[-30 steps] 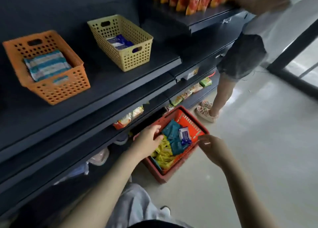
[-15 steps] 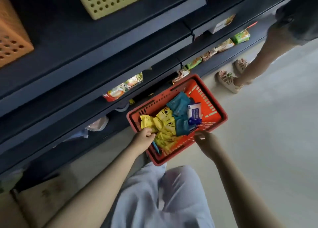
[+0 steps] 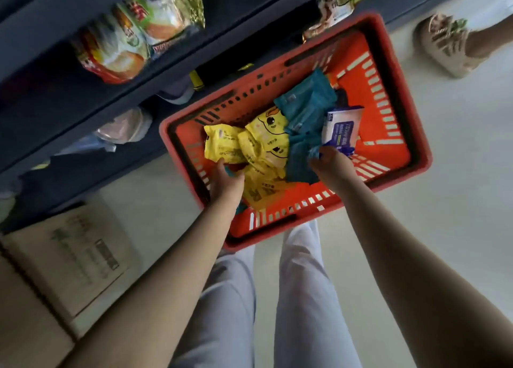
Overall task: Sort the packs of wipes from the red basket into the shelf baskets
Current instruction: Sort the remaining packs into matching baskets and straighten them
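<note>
Inside the red basket, left hand grips yellow pack, right hand seemingly white pack.

The left hand's fingers are buried under the yellow wipe packs, so its grip cannot be told. The right hand's fingers curl out of sight between the teal packs and the white-and-blue pack, whose print is too small to read. Snack bags on the shelf are blurred and cut by the top edge. The cardboard box's lettering is smeared.
</note>
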Demonstrator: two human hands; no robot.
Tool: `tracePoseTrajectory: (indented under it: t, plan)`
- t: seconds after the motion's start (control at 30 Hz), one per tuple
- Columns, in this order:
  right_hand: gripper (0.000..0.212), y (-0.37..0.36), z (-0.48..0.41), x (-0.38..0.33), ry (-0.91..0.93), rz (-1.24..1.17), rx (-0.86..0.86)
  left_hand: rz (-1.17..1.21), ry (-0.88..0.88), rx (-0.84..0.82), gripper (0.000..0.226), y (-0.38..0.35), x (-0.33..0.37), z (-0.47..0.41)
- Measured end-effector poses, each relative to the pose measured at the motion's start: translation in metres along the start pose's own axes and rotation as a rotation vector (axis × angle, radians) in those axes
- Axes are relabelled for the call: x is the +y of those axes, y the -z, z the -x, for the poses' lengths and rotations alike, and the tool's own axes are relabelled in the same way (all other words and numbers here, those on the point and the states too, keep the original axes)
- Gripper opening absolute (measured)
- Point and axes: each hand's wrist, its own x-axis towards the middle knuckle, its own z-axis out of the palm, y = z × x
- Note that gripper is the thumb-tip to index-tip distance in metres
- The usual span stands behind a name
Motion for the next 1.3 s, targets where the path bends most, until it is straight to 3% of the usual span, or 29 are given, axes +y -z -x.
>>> tracePoseTrajectory:
  t: [0.07,0.17,0.4,0.53,0.7,0.87,1.1,1.3]
  plan:
    - [0.035,-0.007,-0.013,0.004,-0.027,-0.005,-0.012,0.045,-0.032,0.058,0.056,-0.008,-0.005,-0.001]
    - [0.029,-0.01,-0.028,0.01,-0.029,0.01,0.047,0.066,-0.058,0.009,0.047,-0.017,-0.013,-0.003]
    - [0.035,-0.009,-0.036,0.01,-0.138,-0.12,0.034,0.076,-0.098,-0.117,0.051,-0.018,-0.016,-0.013]
    - [0.036,-0.014,-0.04,0.007,-0.154,-0.147,0.034,0.157,0.013,-0.182,0.049,-0.012,-0.023,-0.023]
    - [0.055,-0.031,-0.04,0.002,-0.196,-0.166,0.127,0.177,0.099,-0.168,0.055,-0.016,-0.017,-0.029]
    - [0.045,-0.042,-0.042,0.0,-0.204,-0.105,0.203,0.118,0.094,-0.053,0.049,-0.025,-0.016,-0.037]
    - [0.031,-0.032,-0.029,-0.005,-0.146,-0.206,0.223,-0.096,-0.058,0.138,0.025,-0.019,-0.011,-0.023]
    - [0.008,0.01,0.034,-0.018,0.041,-0.643,0.227,0.203,-0.26,0.008,0.018,0.016,0.007,0.024]
